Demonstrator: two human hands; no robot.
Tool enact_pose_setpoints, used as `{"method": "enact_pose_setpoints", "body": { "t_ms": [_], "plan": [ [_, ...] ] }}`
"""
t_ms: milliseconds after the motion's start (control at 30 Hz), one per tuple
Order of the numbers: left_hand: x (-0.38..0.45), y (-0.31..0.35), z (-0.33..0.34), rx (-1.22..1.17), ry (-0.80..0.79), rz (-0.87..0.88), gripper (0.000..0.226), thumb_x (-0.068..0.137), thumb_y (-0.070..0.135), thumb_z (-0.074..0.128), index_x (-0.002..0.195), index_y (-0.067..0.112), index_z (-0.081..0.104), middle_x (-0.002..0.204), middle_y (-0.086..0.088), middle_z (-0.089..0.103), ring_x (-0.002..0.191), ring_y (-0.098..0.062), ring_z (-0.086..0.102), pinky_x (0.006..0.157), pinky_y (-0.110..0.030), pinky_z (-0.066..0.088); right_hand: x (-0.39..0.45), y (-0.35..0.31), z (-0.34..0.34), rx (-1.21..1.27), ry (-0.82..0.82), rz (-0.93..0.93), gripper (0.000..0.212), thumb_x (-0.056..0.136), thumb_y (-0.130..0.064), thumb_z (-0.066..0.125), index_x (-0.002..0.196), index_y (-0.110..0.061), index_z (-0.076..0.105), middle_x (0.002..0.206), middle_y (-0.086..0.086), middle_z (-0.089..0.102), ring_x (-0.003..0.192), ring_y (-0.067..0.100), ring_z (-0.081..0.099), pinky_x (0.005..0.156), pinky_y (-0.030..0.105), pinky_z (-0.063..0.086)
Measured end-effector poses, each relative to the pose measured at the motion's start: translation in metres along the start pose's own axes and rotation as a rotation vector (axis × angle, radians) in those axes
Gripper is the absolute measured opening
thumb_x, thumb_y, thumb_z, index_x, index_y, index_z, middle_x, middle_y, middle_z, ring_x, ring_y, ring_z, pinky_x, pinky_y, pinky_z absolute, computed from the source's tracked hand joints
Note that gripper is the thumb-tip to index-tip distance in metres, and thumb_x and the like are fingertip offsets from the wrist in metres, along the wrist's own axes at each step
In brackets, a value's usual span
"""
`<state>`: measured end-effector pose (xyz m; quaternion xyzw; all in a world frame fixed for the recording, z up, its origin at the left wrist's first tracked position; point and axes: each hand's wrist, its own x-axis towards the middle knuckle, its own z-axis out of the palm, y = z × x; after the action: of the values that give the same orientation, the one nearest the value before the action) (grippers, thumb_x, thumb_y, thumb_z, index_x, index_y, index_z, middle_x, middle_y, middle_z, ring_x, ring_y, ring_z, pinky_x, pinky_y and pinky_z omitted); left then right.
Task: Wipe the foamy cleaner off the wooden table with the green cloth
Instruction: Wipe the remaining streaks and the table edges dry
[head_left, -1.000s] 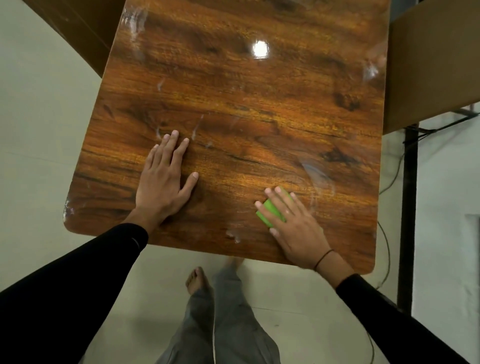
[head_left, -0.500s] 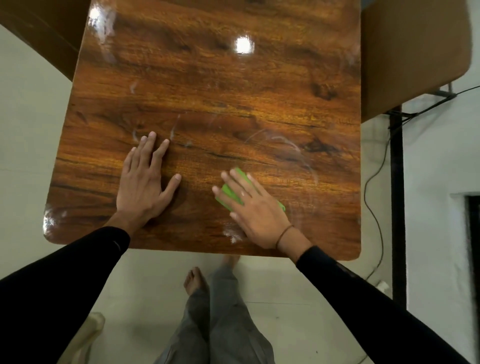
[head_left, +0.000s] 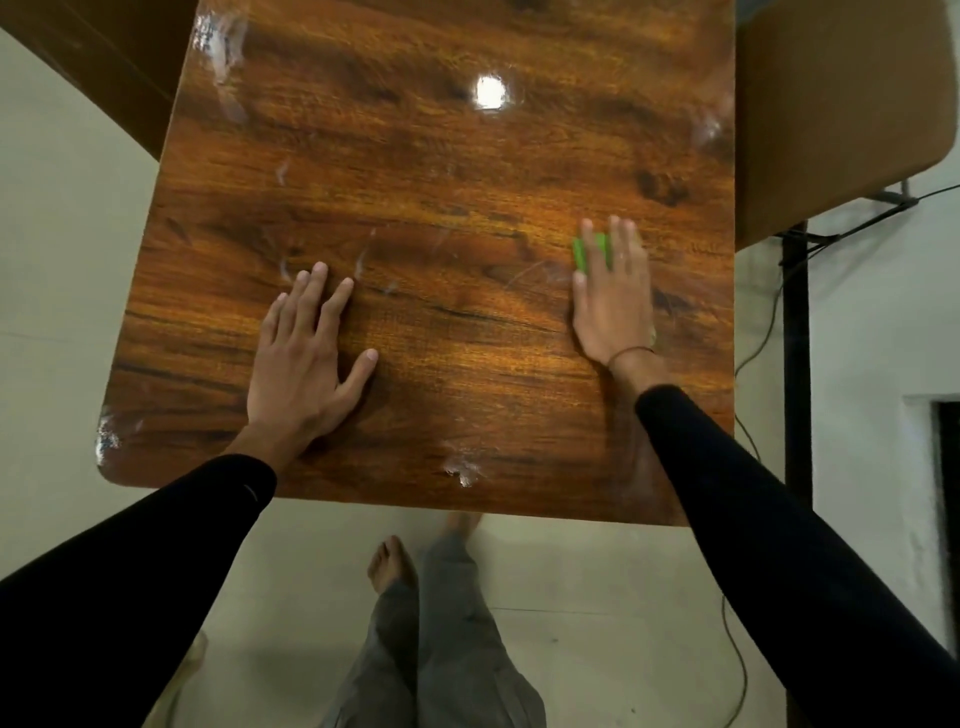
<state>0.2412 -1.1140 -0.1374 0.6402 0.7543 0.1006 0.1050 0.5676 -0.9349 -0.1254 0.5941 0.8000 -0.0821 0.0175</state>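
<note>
While the left hand (head_left: 306, 358) is lying flat with fingers spread on the wooden table (head_left: 441, 171) — likely steadying it — the right hand (head_left: 613, 296) is pressing the green cloth (head_left: 587, 252) down under straight fingers, near the table's right edge. Mostly hidden, the cloth seems to be pointing away from the person — hard to tell.
</note>
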Motion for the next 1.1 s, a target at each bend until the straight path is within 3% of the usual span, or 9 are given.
{"method": "enact_pose_setpoints", "body": {
  "t_ms": [167,267,333,467,633,700,833,967,1100],
  "plan": [
    [0.000,-0.001,0.001,-0.011,0.006,-0.004,0.084,0.105,0.062,0.040,0.173,0.017,0.024,0.183,-0.013,0.013,0.170,-0.032,0.014,0.138,-0.052,0.012,-0.013,-0.089,0.009,-0.014,-0.028,-0.348,0.065,0.118,-0.034,0.030,0.178,-0.021,0.007,0.184,0.017,0.003,0.171,0.036,-0.003,0.139,0.056,0.008],
    [-0.001,0.001,0.002,-0.033,0.042,-0.061,0.087,0.102,0.062,0.045,0.173,0.016,0.024,0.183,-0.014,0.012,0.170,-0.033,0.012,0.138,-0.051,0.010,-0.064,-0.089,0.014,-0.014,-0.086,-0.531,0.064,0.120,-0.035,0.031,0.179,-0.023,0.009,0.186,0.014,0.003,0.172,0.032,-0.004,0.140,0.054,0.007],
    [-0.001,0.001,0.002,-0.026,0.058,-0.115,0.091,0.099,0.064,0.048,0.172,0.016,0.024,0.183,-0.015,0.012,0.171,-0.032,0.010,0.138,-0.051,0.007,-0.087,-0.066,0.014,-0.022,-0.118,-0.543,0.064,0.120,-0.034,0.034,0.179,-0.026,0.010,0.186,0.011,0.003,0.173,0.029,-0.005,0.140,0.054,0.005],
    [-0.001,0.000,0.004,-0.007,0.056,-0.127,0.093,0.099,0.066,0.048,0.172,0.014,0.023,0.183,-0.016,0.014,0.171,-0.031,0.010,0.138,-0.052,0.008,-0.079,-0.023,0.008,-0.010,-0.085,-0.296,0.063,0.119,-0.035,0.028,0.178,-0.027,0.010,0.186,0.009,0.002,0.172,0.028,-0.006,0.139,0.056,0.006],
    [0.001,-0.003,0.007,0.014,0.042,-0.133,0.096,0.099,0.067,0.045,0.174,0.013,0.020,0.183,-0.016,0.012,0.171,-0.030,0.008,0.138,-0.054,0.009,0.011,-0.057,0.008,0.020,-0.011,-0.130,0.063,0.118,-0.036,0.025,0.178,-0.022,0.014,0.185,0.014,0.007,0.172,0.032,0.000,0.139,0.057,0.010],
    [0.001,-0.003,0.007,0.010,0.047,-0.135,0.096,0.099,0.068,0.045,0.174,0.013,0.021,0.183,-0.016,0.012,0.171,-0.031,0.009,0.138,-0.053,0.009,0.037,-0.096,0.007,-0.005,-0.010,-0.216,0.064,0.118,-0.036,0.028,0.178,-0.022,0.011,0.185,0.015,0.007,0.172,0.034,0.000,0.139,0.058,0.011],
    [0.002,-0.003,0.007,0.012,0.069,-0.145,0.095,0.098,0.066,0.049,0.173,0.011,0.024,0.183,-0.016,0.015,0.170,-0.031,0.014,0.138,-0.052,0.012,0.023,-0.167,0.010,-0.047,-0.075,-0.582,0.068,0.118,-0.036,0.036,0.178,-0.023,0.008,0.185,0.015,0.003,0.172,0.035,-0.003,0.139,0.056,0.008],
    [0.001,-0.002,0.008,-0.009,0.096,-0.232,0.104,0.094,0.068,0.052,0.174,0.011,0.019,0.183,-0.016,0.012,0.170,-0.032,0.012,0.137,-0.055,0.013,-0.016,-0.144,0.011,-0.056,-0.220,-0.897,0.069,0.118,-0.034,0.040,0.178,-0.029,0.006,0.186,0.009,0.000,0.172,0.029,-0.008,0.140,0.053,0.003],
    [0.002,-0.002,0.008,-0.001,0.082,-0.314,0.111,0.092,0.075,0.054,0.175,0.011,0.017,0.183,-0.016,0.012,0.170,-0.032,0.012,0.138,-0.052,0.008,0.012,-0.098,0.004,-0.041,-0.220,-0.804,0.065,0.119,-0.032,0.037,0.178,-0.028,0.010,0.186,0.008,0.004,0.173,0.028,-0.005,0.139,0.058,0.008]
  ]
}}
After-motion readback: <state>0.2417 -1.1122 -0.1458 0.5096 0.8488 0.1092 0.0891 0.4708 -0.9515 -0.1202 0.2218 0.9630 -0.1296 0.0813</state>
